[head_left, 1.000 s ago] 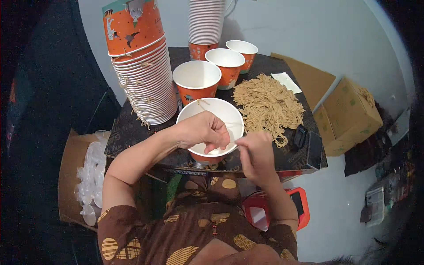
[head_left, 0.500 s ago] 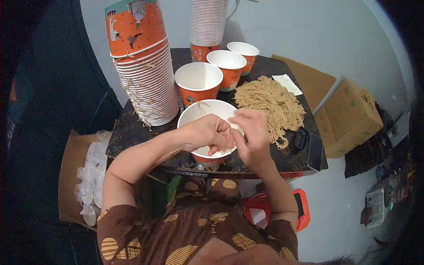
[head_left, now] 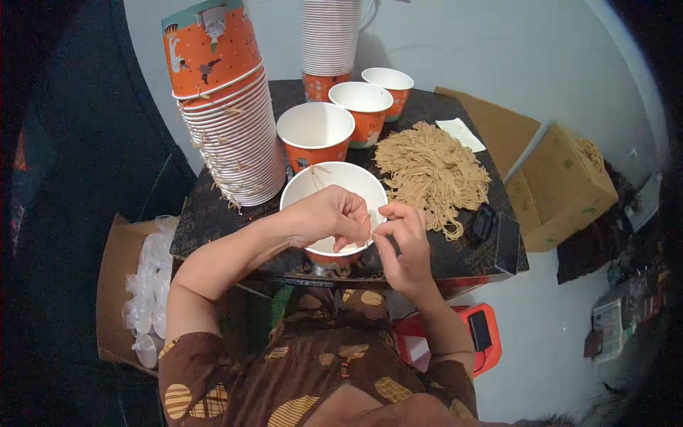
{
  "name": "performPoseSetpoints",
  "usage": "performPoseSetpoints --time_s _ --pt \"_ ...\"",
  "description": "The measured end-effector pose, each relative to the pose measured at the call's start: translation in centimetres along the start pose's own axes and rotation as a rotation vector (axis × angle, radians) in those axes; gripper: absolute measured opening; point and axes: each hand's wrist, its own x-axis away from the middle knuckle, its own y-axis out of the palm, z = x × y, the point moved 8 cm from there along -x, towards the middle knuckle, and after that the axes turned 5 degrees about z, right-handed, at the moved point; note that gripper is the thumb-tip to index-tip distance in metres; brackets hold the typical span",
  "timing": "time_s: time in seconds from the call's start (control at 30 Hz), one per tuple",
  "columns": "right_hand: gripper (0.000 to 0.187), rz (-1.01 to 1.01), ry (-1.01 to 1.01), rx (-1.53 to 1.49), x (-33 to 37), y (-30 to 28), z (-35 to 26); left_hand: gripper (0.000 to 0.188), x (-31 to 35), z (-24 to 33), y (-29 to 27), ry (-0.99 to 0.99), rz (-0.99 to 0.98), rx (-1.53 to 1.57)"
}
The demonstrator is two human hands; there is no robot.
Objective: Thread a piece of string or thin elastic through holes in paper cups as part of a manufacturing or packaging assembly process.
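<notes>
Resting on the black table [head_left: 206,220] are a leaning cup stack [head_left: 231,135], a tan string heap [head_left: 434,171] and, between them, an open cup [head_left: 299,191]. Over its rim, left hand [head_left: 333,213] and right hand [head_left: 407,249] pinch narrowly, close together; whether on anything, I cannot tell.

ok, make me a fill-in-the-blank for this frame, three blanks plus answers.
1. The left hand and right hand are close together at the nearest bucket, whose inside is ____.
2. The pile of tan strands lies on that bucket's ____-hand side.
3. Counting that bucket, the row of open buckets shows ____ mouths.

Missing words: white; right; four.
</notes>
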Motion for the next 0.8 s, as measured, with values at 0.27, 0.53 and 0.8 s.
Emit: performPoseSetpoints --time_s 0.27,0.53,0.8 --pt "0.019 0.110 -0.041 -0.007 0.8 0.4 -1.9 0.005 -0.2 0.1 -0.5 0.018 0.077 0.061" --pt "0.017 0.116 -0.045 -0.007 0.7 -0.2 -0.6 0.011 0.3 0.7 0.3 0.062 0.028 -0.055" --pt "0.013 0.030 -0.011 0.157 -0.1 -0.3 -1.4 0.012 1.1 1.2 0.3 0.148 0.042 -0.292"
